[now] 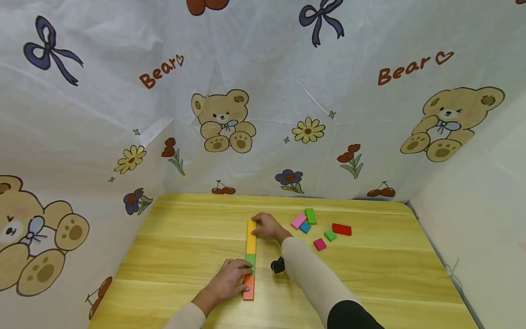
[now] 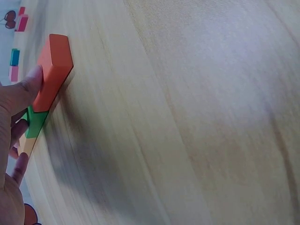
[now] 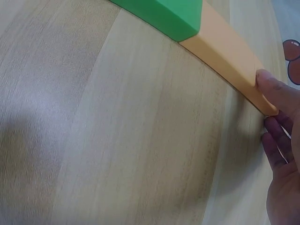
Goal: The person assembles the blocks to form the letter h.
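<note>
- On the wooden table point(image 1: 189, 256) there is one straight row of three blocks, which goes from the near side to the far side, their ends meeting
- The orange-red block point(image 1: 248, 295) is at the near end, the green block point(image 1: 251, 257) is in the middle, and the long yellow block point(image 1: 251, 246) is at the far end
- The left hand point(image 1: 228, 278) is on the left of the row, with thumb and fingers spread apart; the thumb touches the orange-red block and a finger reaches onto the green block, but I cannot tell if it grips them or only rests there
- The right hand point(image 1: 269, 227) is on the right of the row at its far end, and it pinches the end of the yellow block between the thumb and the fingers
- To the right of the right hand, well apart from the row, lie a pink block point(image 1: 298, 221), a blue block point(image 1: 305, 227) and a bright green block point(image 1: 311, 216), close together
- Farther right is a red block point(image 1: 342, 229), with a small green block point(image 1: 330, 235) just beside it; a magenta block point(image 1: 320, 244) lies nearer
</note>
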Demonstrator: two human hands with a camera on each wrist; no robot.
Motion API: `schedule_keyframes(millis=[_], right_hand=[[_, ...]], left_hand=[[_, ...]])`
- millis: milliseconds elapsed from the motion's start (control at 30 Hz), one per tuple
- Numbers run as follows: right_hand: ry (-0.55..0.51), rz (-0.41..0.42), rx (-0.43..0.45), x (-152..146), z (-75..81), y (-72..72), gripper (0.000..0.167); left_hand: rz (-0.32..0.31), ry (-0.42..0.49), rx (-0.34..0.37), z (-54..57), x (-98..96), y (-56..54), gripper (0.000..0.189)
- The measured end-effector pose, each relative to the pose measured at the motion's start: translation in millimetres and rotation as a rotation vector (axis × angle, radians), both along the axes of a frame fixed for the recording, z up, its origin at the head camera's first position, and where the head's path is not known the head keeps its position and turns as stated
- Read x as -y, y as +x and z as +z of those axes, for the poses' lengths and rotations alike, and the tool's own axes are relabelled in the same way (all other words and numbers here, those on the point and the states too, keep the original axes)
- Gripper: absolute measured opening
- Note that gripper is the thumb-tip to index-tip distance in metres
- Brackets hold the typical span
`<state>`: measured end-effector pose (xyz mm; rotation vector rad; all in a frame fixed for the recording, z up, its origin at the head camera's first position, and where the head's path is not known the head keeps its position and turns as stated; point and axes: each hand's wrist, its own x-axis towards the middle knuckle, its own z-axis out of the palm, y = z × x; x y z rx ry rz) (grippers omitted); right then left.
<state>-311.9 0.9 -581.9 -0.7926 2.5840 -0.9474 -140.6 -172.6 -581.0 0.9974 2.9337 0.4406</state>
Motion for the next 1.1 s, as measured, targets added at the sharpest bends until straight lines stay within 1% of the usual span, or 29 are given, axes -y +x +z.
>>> schedule_keyframes(millis=[67, 233, 300, 400, 533, 633, 767, 833, 933, 1100], right_hand=[[-0.003, -0.003, 0.000, -1, 0.7, 0.5, 0.048], [-0.027, -0.013, 0.036, -5, 1.0, 4.9, 0.052], [-0.047, -0.023, 0.033, -9, 0.4, 7.6, 0.053], [-0.095, -0.050, -0.006, -18, 0.3, 10.7, 0.052], [-0.156, -0.131, -0.051, -36, 2.3, 14.6, 0.048], [-0.162, -0.218, -0.086, -53, 2.4, 17.0, 0.046], [-0.160, -0.319, -0.160, -78, -0.2, 18.1, 0.045], [-0.156, -0.348, -0.197, -90, -1.5, 18.2, 0.045], [-0.118, -0.384, -0.214, -105, -2.9, 19.4, 0.047], [-0.073, -0.432, -0.198, -122, -2.9, 23.2, 0.045]], left_hand=[[0.000, 0.001, -0.010, -0.5, -0.7, 0.0, 0.041], [-0.002, 0.007, -0.001, -3.0, -3.5, 2.6, 0.042], [-0.005, 0.012, 0.006, -3.1, -4.4, 4.3, 0.042], [-0.007, 0.017, -0.018, -3.3, -4.6, 6.0, 0.042], [-0.004, 0.025, -0.042, -3.6, -3.4, 6.4, 0.043], [0.000, 0.028, -0.031, -3.6, -2.6, 5.6, 0.043], [0.012, 0.026, -0.009, -4.6, -2.0, 4.0, 0.043], [0.018, 0.027, -0.003, -4.5, -2.1, 3.4, 0.044], [0.019, 0.029, 0.000, -3.0, -2.3, 3.2, 0.044], [0.014, 0.045, -0.006, -1.6, -2.4, 3.7, 0.043]])
